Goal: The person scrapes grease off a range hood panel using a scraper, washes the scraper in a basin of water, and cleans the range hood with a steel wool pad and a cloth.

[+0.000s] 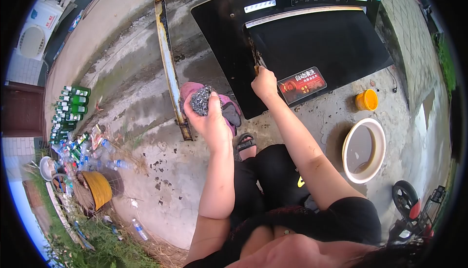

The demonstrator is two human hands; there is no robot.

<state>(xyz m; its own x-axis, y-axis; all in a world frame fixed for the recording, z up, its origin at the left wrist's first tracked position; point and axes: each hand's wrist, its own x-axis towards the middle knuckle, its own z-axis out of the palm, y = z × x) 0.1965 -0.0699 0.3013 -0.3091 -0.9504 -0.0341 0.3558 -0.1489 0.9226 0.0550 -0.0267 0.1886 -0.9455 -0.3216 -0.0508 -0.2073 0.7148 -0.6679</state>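
My left hand (212, 121) holds a grey metal scouring ball (200, 100), with a pink and grey cloth (231, 112) just behind it. Beside that hand lies a long, narrow metal strip (170, 68) with brown grime on it. My right hand (265, 83) is closed at the left edge of the dark panel on a black range hood (219, 39); its fingers are wrapped round something brownish and dirty, too small to make out. A red label (302, 85) is stuck on the panel just right of that hand.
A small yellow tub (366, 100) and a white basin (380, 141) of murky water stand at the right. Green bottles (73, 100), plastic bottles and a yellow bucket (100, 190) are at the left. A wheeled item (405, 201) sits at the lower right.
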